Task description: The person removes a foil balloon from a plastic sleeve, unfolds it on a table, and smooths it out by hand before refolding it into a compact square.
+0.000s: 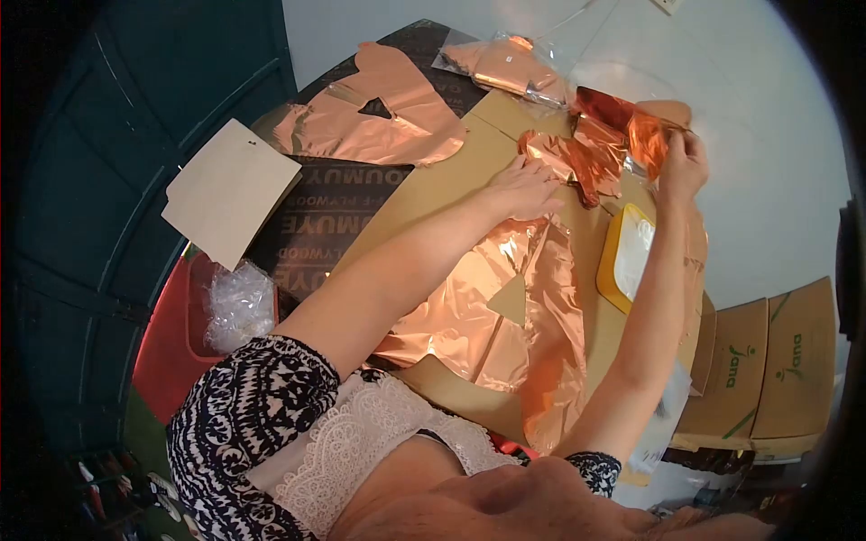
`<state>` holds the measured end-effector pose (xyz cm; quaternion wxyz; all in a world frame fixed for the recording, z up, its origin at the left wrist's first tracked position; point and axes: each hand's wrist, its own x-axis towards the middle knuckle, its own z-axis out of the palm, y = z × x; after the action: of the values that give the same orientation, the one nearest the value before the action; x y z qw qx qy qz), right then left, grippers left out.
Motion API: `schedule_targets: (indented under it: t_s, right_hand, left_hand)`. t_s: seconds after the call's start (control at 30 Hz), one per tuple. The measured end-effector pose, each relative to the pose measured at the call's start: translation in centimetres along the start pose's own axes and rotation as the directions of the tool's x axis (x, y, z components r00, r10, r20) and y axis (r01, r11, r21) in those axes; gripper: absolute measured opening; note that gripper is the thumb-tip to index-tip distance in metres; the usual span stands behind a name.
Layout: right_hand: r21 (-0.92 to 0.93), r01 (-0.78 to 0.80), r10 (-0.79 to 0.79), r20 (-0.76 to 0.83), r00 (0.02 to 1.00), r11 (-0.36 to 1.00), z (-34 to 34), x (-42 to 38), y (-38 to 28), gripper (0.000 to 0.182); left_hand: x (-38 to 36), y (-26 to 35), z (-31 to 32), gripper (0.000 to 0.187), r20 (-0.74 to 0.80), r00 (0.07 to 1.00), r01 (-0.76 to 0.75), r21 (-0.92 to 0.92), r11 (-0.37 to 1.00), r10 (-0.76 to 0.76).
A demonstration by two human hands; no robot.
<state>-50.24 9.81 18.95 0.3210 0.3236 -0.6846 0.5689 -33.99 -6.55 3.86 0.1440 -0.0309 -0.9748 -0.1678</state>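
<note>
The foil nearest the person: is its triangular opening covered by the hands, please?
No, the triangular opening shows brown cardboard, with the left hand and right hand beyond it.

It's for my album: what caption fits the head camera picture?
Left hand on shiny foil, right hand holding crumpled foil.

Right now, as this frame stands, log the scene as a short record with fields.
Left hand: palm down at far edge of shiny copper foil sheet with triangular hole
Right hand: fingers pinching crumpled orange-red foil
Right of sheet: yellow-rimmed container
Upper left: second copper foil sheet
Lower left: clear crumpled plastic in red bin
Far right: brown cardboard boxes
</note>
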Motion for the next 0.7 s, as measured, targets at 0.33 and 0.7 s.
schedule_targets:
  t_s: [0.33,0.7]
  right_hand:
    - [0.134,0.034,-0.029,-0.035,0.999,0.99,-3.3,1.7,-4.9,0.017]
    - [0.059,0.183,-0.187,0.075,0.979,0.981,-6.7,-3.8,-9.9,0.006]
  left_hand:
    - [0.0,0.2,-0.6,0.059,0.072,0.997,0.019,0.073,0.997,-0.024]
    - [-0.1,0.7,-1.1,0.055,0.053,0.998,0.04,0.046,0.998,-0.043]
